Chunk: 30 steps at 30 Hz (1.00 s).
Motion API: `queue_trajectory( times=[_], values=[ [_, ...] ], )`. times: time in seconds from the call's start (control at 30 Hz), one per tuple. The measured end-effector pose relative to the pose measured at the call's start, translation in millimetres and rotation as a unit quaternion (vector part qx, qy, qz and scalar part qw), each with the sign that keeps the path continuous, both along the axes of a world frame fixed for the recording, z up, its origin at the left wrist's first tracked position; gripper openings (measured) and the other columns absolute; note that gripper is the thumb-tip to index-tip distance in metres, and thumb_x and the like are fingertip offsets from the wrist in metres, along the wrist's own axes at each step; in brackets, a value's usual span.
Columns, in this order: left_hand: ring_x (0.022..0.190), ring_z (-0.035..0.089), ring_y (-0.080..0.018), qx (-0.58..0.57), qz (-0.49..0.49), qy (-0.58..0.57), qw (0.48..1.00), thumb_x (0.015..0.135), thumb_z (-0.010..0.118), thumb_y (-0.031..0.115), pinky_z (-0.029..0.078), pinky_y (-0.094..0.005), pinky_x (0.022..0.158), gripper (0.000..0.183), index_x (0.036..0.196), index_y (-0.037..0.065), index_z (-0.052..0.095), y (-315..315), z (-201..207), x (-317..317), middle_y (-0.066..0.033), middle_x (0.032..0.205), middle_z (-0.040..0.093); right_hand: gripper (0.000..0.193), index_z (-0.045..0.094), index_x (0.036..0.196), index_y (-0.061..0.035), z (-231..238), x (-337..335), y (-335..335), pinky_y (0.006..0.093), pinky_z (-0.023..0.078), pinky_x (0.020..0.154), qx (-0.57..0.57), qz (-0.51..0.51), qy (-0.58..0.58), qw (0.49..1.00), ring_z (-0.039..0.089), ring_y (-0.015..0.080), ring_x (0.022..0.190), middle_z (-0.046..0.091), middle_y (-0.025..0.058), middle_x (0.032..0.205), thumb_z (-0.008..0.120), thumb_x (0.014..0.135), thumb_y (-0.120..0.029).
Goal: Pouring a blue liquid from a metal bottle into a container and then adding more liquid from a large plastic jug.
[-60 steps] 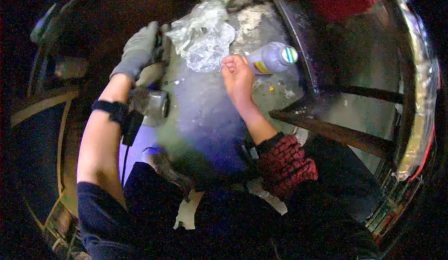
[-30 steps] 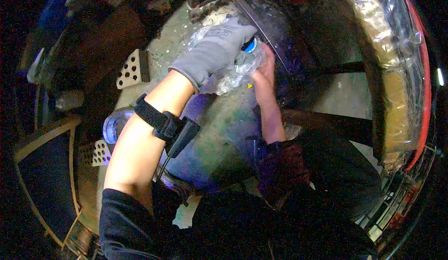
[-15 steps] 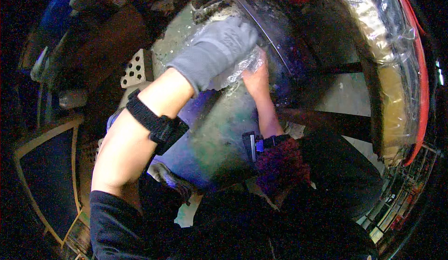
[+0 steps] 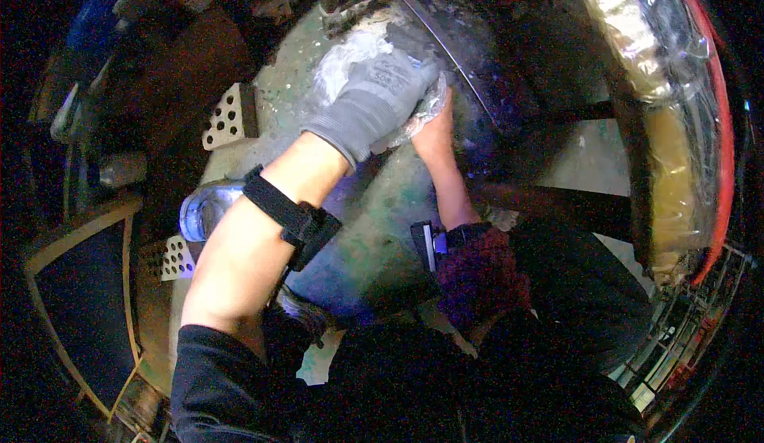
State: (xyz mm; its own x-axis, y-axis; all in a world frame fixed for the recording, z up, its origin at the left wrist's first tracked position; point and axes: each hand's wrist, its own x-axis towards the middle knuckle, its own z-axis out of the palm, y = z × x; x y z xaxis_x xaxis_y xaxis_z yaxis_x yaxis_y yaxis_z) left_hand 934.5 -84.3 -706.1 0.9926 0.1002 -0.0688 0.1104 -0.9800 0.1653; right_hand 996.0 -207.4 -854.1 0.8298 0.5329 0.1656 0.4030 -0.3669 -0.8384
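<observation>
My left hand, in a grey knitted glove, reaches forward over the worktop. Its fingertips meet the edge of a crumpled clear plastic bag, and their far side is hidden. My bare right hand is closed on that bag from the right. What lies inside the bag cannot be made out. A smear of white powder spreads over the green-grey surface just left of the glove. Beyond both hands lies a long thin dark metal bar, slanting across the surface.
Bricks with round holes stand at left: one brick farther off, another brick nearer. A clear round container sits beside my left forearm. At far right is a plastic-wrapped bundle with a red edge. A dark framed panel leans at lower left.
My left hand and forearm have shifted right and toward me, uncovering the white powder and the clear container. My right hand stays nearly in place with the plastic bag.
</observation>
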Motion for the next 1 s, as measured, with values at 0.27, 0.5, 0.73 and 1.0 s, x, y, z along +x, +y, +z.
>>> queue_trajectory(
  times=[0.27,0.5,0.73,1.0],
  values=[
    [0.083,0.063,-0.0344,-0.006,0.07,0.029,0.997,0.085,0.048,0.017,0.052,-0.0438,0.062,0.02,0.099,0.007,0.058,-17.4,-18.5,14.9,-0.0177,0.089,0.062,0.083,0.029,0.13,0.0027,5.4,-13.7,-2.8,0.0441,0.03,0.102,-0.013,0.008,0.011,1.0,0.037,0.0406,0.121,0.04,0.0266,0.127,0.074,0.063,-0.013],
    [0.091,0.057,-0.0361,-0.018,-0.205,-0.039,0.978,0.081,0.056,0.022,0.047,-0.0447,0.075,0.029,0.109,0.023,0.059,34.6,-31.9,-0.1,-0.0191,0.099,0.055,0.066,0.039,0.115,-0.0019,28.7,-34.4,10.7,0.0398,0.039,0.093,0.004,-0.041,0.02,0.999,0.05,0.031,0.106,0.049,0.017,0.112,0.075,0.061,-0.01],
    [0.083,0.06,-0.0355,-0.049,0.049,0.031,0.997,0.082,0.05,0.018,0.048,-0.0437,0.072,0.021,0.097,0.003,0.055,-10.1,-18.9,14.0,-0.0226,0.092,0.058,0.067,0.038,0.115,-0.0001,11.1,-13.1,-2.7,0.0358,0.039,0.092,0.027,0.008,-0.021,0.999,0.051,0.0255,0.105,0.051,0.0158,0.111,0.078,0.063,-0.012],
    [0.09,0.061,-0.0327,0.032,-0.269,-0.107,0.957,0.076,0.057,0.011,0.05,-0.0405,0.071,0.024,0.098,0.003,0.056,42.7,-29.6,6.2,-0.0196,0.095,0.058,0.066,0.036,0.114,0.0003,31.8,-30.7,17.5,0.0374,0.038,0.095,-0.014,-0.038,0.071,0.997,0.049,0.0264,0.11,0.049,0.0177,0.115,0.076,0.062,-0.009]
  ],
)
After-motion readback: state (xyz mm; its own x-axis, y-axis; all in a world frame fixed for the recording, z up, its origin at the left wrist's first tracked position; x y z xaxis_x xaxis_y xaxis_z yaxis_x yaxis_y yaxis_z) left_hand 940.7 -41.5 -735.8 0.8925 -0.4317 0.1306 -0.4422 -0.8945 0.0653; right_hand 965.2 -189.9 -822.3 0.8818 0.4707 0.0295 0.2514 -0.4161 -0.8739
